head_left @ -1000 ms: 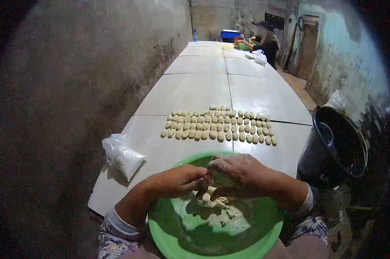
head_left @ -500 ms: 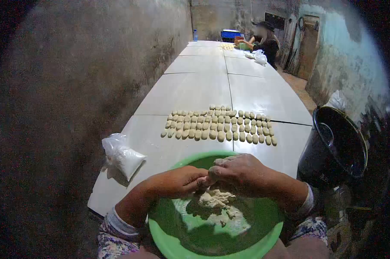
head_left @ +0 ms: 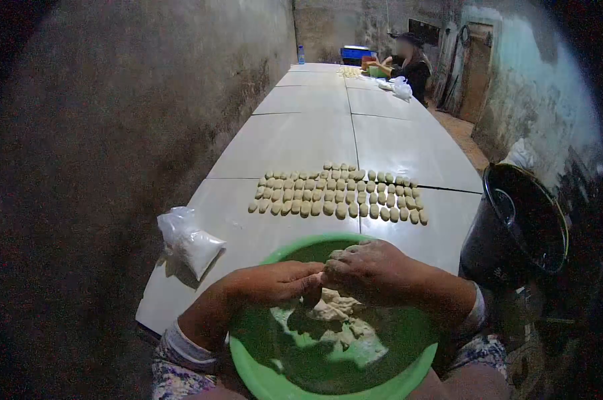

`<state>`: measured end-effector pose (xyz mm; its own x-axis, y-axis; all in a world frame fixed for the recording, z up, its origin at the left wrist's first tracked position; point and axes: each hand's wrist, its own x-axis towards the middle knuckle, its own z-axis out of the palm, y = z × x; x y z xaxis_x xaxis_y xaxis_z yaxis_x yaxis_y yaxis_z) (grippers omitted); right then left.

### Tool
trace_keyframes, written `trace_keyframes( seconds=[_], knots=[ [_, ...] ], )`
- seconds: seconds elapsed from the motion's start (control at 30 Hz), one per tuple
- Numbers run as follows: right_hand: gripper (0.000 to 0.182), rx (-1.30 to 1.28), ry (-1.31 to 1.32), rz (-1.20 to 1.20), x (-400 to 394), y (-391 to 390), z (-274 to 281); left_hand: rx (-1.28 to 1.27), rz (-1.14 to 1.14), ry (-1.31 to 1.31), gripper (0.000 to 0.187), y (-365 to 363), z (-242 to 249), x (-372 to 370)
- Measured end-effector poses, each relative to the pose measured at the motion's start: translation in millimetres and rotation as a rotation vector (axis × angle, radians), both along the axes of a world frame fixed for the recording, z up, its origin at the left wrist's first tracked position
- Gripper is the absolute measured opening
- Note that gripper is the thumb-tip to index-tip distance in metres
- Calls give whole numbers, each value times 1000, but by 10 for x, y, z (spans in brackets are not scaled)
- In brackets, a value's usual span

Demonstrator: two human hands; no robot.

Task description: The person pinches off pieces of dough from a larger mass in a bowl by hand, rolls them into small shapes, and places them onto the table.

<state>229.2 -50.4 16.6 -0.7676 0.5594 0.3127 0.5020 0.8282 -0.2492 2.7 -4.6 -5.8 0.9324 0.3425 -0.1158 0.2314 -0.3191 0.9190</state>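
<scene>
A green basin (head_left: pixel 251 373) stands at the near end, with pale, sticky dough (head_left: pixel 338 313) on its bottom. Over its far part my left hand (head_left: pixel 285 280) and my right hand (head_left: pixel 365 267) meet, fingers curled in against each other. Some dough seems to sit between the fingertips, mostly hidden by the knuckles. Pale flour marks the right knuckles. Beyond the basin, rows of small oval dough pieces (head_left: pixel 328 193) lie on the white table (head_left: pixel 288 147).
On the left edge rests a plastic bag of white powder (head_left: pixel 198 250). A black bucket (head_left: pixel 478 233) is at the right. Far off, a person (head_left: pixel 418 70) in dark clothes sits by white bags (head_left: pixel 400 88) and a blue crate (head_left: pixel 357 55).
Both hands stay together over the basin; the right hand has shifted very slightly and its fingers have curled a little. The rest looks the same.
</scene>
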Motion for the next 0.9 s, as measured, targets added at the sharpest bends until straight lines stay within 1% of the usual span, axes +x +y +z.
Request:
trace_keyframes(
  seconds=[0.07, 0.17, 0.2, 0.27, 0.3, 0.33, 0.4, 0.43, 0.47, 0.5, 0.53, 0.57, 0.6, 0.63, 0.73, 0.77, 0.83, 0.9],
  knots=[
    [21, 77, -69, 2, -5, 3, 7, 85, 3, -7, 48, -7, 16, 1],
    [26, 38, -107, -64, -78, -105, 210, 137, 0, -10, 48, -14, 60, -8],
    [26, 38, -108, -64, -81, -109, 199, 138, 0, -11, 48, -2, 31, -9],
    [25, 31, -110, 0, -82, -102, 127, 250, -62, -69, 48, 32, -55, -9],
    [23, -18, -187, -17, -68, -51, 63, 187, -59, 4, 48, 29, -43, -16],
    [23, -19, -186, -18, -57, -28, 29, 186, -61, 5, 48, 31, -53, -19],
    [29, 8, -293, 24, -40, -3, -1, 135, -100, 25, 48, 42, -74, -22],
    [29, 8, -292, 24, -33, -20, 5, 143, -117, 68, 49, 13, 26, -20],
    [28, 66, -249, 47, -28, -54, 16, 143, -118, 69, 49, 8, 19, -30],
    [26, 124, -206, 69, -25, -82, 26, 103, -113, -4, 49, -4, 2, -43],
    [26, 123, -206, 68, -21, -85, 44, 62, -108, -77, 50, -9, -12, -45],
    [27, 104, -289, 75, -21, -74, 69, 61, -109, -77, 50, 0, -25, -40],
    [30, 86, -371, 82, -26, -70, 85, 147, -129, -51, 49, 14, -41, -37],
    [30, 86, -371, 82, -34, -76, 93, 233, -148, -25, 49, 23, -46, -36],
    [31, 81, -341, 68, -54, -106, 137, 241, -121, -2, 44, 13, 34, -21],
    [31, 61, -312, 39, -60, -134, 167, 190, -79, -10, 40, -49, 109, -5],
    [32, 42, -283, 11, -66, -140, 153, 188, -92, 17, 38, -35, 118, -3],
    [30, 116, -204, 5, -62, -101, 60, 222, -121, 35, 36, -22, 99, 10]
  ],
)
